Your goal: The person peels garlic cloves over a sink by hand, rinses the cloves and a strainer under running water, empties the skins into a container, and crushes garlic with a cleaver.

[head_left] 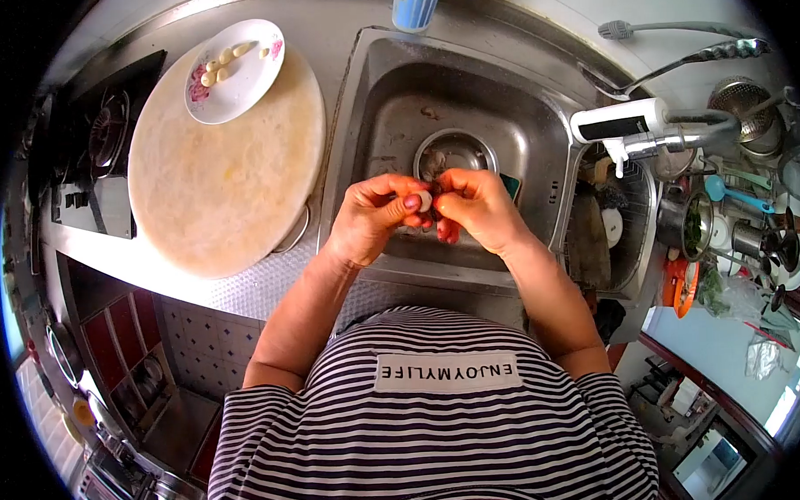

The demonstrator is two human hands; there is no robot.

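Over the steel sink (537, 144), both hands meet near its front edge. My left hand (377, 217) pinches a small pale clove (425, 201), which looks like garlic, between thumb and fingers. Right beside it, my right hand (478, 208) has its fingers closed at the clove, with a dark scrap that I cannot make out between the fingertips. Behind the hands a round metal bowl (471, 143) stands in the sink, with some peel-like bits in it. Several peeled cloves (226, 56) lie on a white flowered plate (253, 83).
The plate rests on a round cutting board (230, 177) left of the sink. A gas stove (98, 190) is farther left. The faucet (678, 139) reaches over the sink's right side. A blue striped cup (415, 7) stands behind the sink; utensils and pots crowd the right.
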